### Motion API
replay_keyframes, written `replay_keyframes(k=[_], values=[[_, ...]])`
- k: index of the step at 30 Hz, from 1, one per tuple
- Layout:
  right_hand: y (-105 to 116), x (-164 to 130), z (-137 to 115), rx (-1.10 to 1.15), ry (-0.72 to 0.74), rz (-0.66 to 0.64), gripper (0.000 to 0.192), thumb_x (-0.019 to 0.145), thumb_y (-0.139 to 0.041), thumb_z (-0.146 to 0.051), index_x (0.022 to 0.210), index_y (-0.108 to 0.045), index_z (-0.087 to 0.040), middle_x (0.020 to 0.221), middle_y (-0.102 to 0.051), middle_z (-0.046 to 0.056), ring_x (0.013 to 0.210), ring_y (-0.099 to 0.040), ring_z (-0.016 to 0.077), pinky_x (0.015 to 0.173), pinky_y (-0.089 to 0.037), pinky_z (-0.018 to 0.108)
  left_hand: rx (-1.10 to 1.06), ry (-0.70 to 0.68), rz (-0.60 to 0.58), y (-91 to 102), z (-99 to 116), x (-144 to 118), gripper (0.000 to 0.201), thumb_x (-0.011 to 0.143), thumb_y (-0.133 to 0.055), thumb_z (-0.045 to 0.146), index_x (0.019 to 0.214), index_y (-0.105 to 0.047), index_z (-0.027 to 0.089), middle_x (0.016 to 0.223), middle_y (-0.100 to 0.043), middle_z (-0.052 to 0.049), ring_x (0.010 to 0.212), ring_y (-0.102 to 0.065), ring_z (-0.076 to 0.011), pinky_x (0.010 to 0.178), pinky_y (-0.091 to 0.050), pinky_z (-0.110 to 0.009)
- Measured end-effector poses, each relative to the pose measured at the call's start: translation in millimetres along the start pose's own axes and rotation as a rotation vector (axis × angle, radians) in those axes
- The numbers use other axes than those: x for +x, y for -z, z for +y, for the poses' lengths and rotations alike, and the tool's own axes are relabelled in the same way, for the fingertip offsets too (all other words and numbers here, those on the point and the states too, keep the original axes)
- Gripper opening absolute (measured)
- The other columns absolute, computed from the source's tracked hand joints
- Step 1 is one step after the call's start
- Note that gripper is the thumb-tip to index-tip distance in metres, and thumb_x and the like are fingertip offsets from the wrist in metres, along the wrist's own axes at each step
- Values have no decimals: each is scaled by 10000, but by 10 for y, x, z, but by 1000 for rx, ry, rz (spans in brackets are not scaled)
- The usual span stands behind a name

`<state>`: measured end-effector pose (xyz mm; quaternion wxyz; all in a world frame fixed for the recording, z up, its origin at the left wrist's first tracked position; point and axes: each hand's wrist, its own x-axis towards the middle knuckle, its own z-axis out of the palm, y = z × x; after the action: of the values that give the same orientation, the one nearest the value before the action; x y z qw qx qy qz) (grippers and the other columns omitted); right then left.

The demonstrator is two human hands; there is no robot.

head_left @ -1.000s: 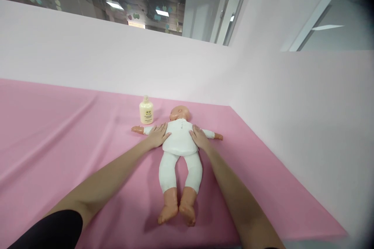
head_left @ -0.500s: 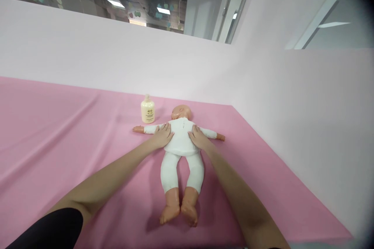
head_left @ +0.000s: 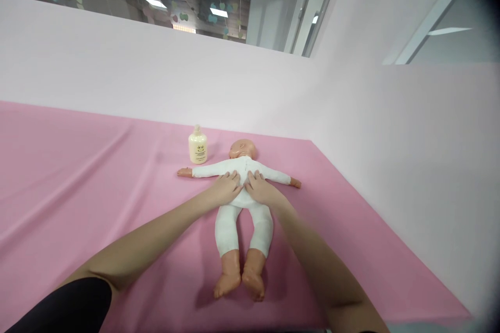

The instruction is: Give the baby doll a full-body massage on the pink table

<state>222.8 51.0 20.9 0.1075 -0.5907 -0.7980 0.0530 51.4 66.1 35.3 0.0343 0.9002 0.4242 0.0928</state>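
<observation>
A baby doll (head_left: 225,229) in a white long-sleeved top and white trousers lies stretched out, arms spread wide and bare feet towards me. Its head is turned to one side. My left hand (head_left: 227,188) rests flat on the left half of the doll's torso, fingers extended. On the right half lies my right hand (head_left: 262,188), also flat with fingers stretched out. The thumbs of both hands nearly meet at the middle of the torso. Neither hand grasps anything.
A cream pump bottle (head_left: 198,148) with a printed label stands beyond the doll's left-side arm. Wrinkled pink cloth (head_left: 97,177) covers the surface. White walls (head_left: 156,73) rise behind and on the right, with a window (head_left: 187,0) in the back one.
Both hands have slid inward from the sides of the doll's torso to its middle and are now close together. The doll and the bottle have stayed in place.
</observation>
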Motion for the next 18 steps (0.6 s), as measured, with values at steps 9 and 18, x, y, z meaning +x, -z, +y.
replay_keyframes(k=[9, 18], values=[[238, -132, -266, -63, 147, -84, 473, 878, -310, -156, 1332, -408, -67, 1341, -456, 187, 1245, -405, 316, 1030, -319, 463, -55, -133, -7, 127, 131, -90, 325, 860, -359, 200, 1107, -547, 102, 1016, -618, -159, 921, -579, -259, 834, -430, -361], [478, -276, -437, -3, 49, -166, 340, 881, -404, -253, 1097, -606, -85, 1010, -634, 187, 859, -620, 268, 762, -458, 351, -74, -134, -62, 273, 258, -214, 233, 817, -460, 245, 991, -570, 136, 998, -621, -159, 877, -582, -261, 713, -454, -335]])
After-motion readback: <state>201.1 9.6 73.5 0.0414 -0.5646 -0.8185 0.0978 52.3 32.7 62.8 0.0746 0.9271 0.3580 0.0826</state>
